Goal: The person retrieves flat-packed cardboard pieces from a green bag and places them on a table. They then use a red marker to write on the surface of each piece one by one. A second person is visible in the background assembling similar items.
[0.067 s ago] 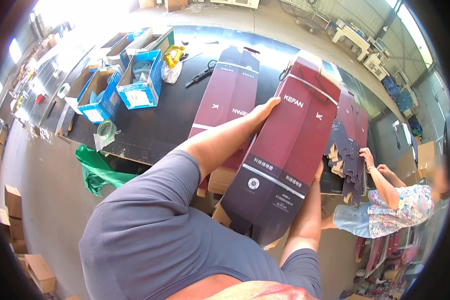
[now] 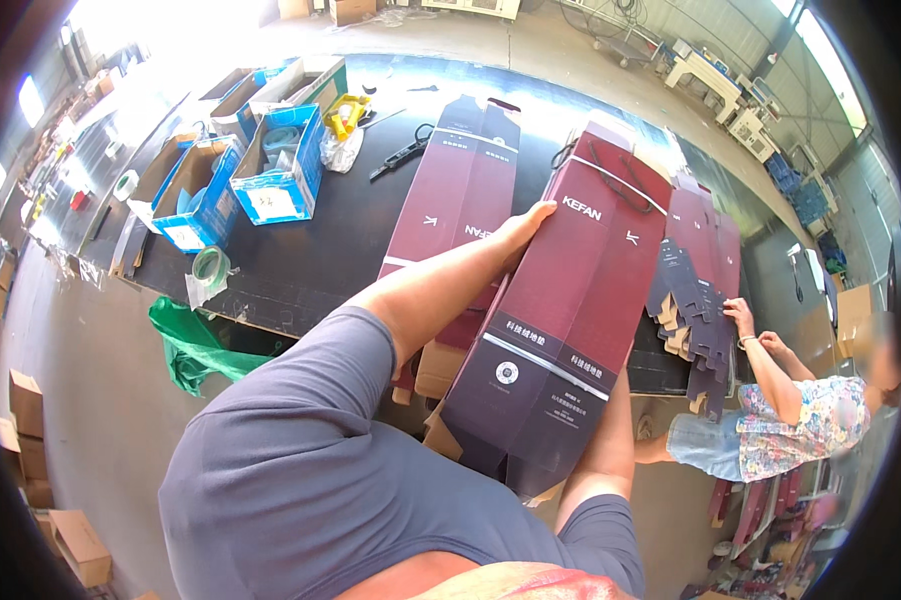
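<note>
A long maroon carton (image 2: 580, 265) with a dark lower end is tilted up in front of me, lifted off the table at its near end. Black cord lies across its far end. My left hand (image 2: 530, 226) is closed on its left edge, thumb on top and fingers hidden. My right hand (image 2: 623, 368) grips the right edge lower down; its fingers are behind the carton. To the left, partly beneath my left forearm, similar maroon cartons (image 2: 448, 190) lie flat on the black table (image 2: 340, 225).
Blue open boxes (image 2: 275, 160), a green tape roll (image 2: 210, 267), a yellow tool (image 2: 346, 116) and a black cutter (image 2: 402, 155) are on the table. Green cloth (image 2: 195, 345) hangs off its edge. At right a co-worker (image 2: 760, 415) handles dark-ended cartons (image 2: 705, 330).
The carton's far end has dipped slightly and shifted left, with my left hand moving along. My right fingers, partly seen at the edge before, are now hidden.
</note>
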The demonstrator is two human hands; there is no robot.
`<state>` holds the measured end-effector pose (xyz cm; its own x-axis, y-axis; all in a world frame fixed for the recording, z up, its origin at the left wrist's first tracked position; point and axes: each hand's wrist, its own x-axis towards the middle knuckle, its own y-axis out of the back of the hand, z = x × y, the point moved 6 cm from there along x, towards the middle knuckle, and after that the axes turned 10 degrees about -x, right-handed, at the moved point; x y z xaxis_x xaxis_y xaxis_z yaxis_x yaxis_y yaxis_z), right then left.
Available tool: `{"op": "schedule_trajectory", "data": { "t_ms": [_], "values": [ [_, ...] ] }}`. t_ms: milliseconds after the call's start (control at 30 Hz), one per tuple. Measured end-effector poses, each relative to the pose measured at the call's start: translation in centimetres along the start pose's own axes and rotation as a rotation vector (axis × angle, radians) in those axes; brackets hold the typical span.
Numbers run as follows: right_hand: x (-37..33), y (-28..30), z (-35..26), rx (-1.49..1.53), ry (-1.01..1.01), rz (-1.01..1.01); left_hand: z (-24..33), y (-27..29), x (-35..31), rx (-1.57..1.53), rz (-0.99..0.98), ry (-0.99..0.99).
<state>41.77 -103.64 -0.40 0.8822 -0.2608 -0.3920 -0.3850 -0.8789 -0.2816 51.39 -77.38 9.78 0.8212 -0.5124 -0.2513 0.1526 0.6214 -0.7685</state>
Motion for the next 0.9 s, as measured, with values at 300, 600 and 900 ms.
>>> {"op": "schedule_trajectory", "data": {
  "t_ms": [300,600,900],
  "values": [
    [7.2,-10.4,4.1,-0.073,-0.14,-0.057,7.7,6.3,1.5,0.071,-0.029,0.052],
    [8.6,-14.7,4.6,-0.091,-0.231,-0.011,11.2,9.8,-0.7,0.494,0.201,-0.154],
    [7.3,-12.9,2.1,-1.578,0.309,0.361,11.4,12.8,0.7,0.734,0.157,-0.131]
  ]
}}
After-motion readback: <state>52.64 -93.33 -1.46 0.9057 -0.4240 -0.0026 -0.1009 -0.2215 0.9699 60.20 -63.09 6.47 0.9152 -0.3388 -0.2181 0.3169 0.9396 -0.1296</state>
